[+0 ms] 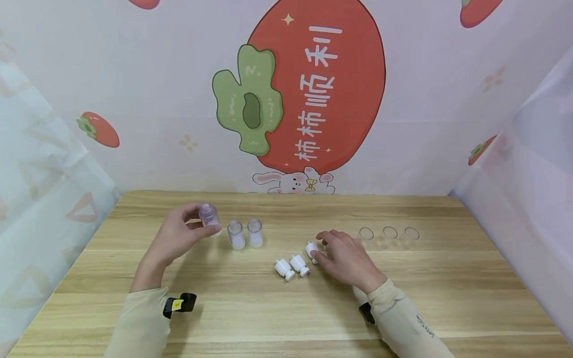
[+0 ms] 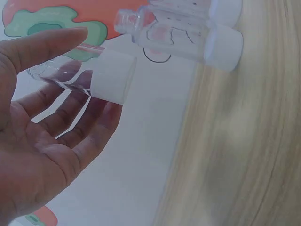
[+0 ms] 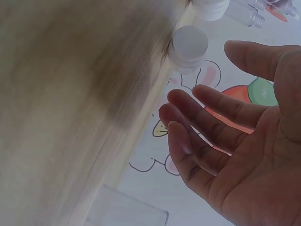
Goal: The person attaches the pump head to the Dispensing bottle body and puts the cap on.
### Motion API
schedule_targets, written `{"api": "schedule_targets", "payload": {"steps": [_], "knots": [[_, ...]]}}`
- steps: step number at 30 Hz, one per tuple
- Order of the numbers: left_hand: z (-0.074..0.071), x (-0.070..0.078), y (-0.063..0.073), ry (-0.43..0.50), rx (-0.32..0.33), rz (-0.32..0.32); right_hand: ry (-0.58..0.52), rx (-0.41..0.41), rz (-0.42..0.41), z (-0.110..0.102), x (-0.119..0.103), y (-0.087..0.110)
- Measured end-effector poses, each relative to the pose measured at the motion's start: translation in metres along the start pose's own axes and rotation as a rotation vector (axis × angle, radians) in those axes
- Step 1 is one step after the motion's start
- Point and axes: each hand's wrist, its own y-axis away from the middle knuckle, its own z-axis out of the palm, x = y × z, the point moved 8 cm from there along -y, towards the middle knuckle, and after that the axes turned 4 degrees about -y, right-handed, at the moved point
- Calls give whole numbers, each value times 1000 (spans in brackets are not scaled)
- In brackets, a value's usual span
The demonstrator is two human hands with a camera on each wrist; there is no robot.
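Observation:
My left hand [image 1: 176, 233] grips a small clear bottle [image 1: 208, 215] with a white base, thumb on the near side and fingers behind. In the left wrist view, the bottle [image 2: 113, 75] lies between thumb and curled fingers, apart from its neighbours. Two like bottles [image 1: 236, 234] [image 1: 255, 232] stand on the table just right of it. My right hand [image 1: 346, 258] reaches round a white pump head [image 1: 311, 251], its fingers loosely bent. The right wrist view shows a gap between this hand and the white pump head [image 3: 188, 44]. Two more pump heads [image 1: 284, 269] [image 1: 300, 265] lie to its left.
Three clear, round-rimmed covers [image 1: 366, 233] [image 1: 390, 232] [image 1: 412, 233] stand in a row on the right of the wooden table [image 1: 250, 313]. A white printed sheet [image 1: 179, 164] rises behind the table's back edge, with more sheeting at both sides.

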Motion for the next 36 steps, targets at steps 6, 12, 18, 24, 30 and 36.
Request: {"api": "schedule_targets", "payload": {"steps": [6, 12, 18, 24, 30, 36], "knots": [[0, 11, 1, 55, 16, 32, 2, -3, 3, 0, 1, 0], [4, 21, 2, 110, 23, 69, -14, -9, 8, 0, 1, 0], [12, 28, 1, 156, 13, 97, -29, -8, 5, 1, 1, 0], [17, 34, 0, 160, 27, 124, -42, 0, 3, 2, 1, 0], [22, 39, 0, 131, 34, 117, -46, 3, 13, 2, 2, 1], [27, 46, 1, 83, 45, 125, -33, -5, 25, 3, 3, -1]]}}
